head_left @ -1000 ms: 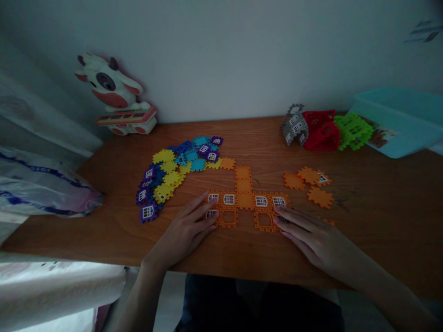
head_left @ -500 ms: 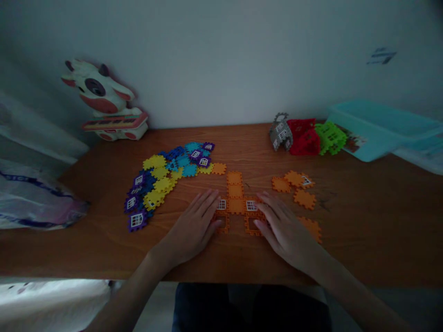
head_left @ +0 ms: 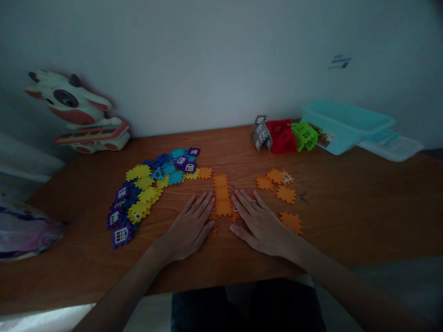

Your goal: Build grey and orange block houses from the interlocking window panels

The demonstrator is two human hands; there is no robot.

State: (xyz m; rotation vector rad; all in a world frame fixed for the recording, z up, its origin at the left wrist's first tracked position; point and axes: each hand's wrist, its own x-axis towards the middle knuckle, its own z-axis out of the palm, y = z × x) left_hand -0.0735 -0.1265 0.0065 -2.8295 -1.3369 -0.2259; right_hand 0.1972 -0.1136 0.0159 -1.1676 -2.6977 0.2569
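Flat on the table, an assembly of orange interlocking tiles (head_left: pixel 222 193) has a straight column with side pieces at its near end. My left hand (head_left: pixel 190 228) lies open over the left side pieces, fingers stretched forward. Over the right side pieces, my right hand (head_left: pixel 258 223) also rests open, palm down. Both hands cover most of the side tiles; only slivers of a white window and orange frame show. Whether the fingers press on the tiles or merely rest there, I cannot tell.
Loose orange tiles (head_left: pixel 286 194) lie right of my right hand. Purple, yellow and blue tiles (head_left: pixel 147 194) are heaped at left. Along the wall stand a cow keyboard toy (head_left: pixel 92 138), a grey house (head_left: pixel 262 134), red (head_left: pixel 283 137) and green (head_left: pixel 305 136) pieces, and a teal bin (head_left: pixel 341 131).
My right hand has slid inward and now covers the right window tile. My left hand has moved further over the left window tile. The camera view has turned slightly right.
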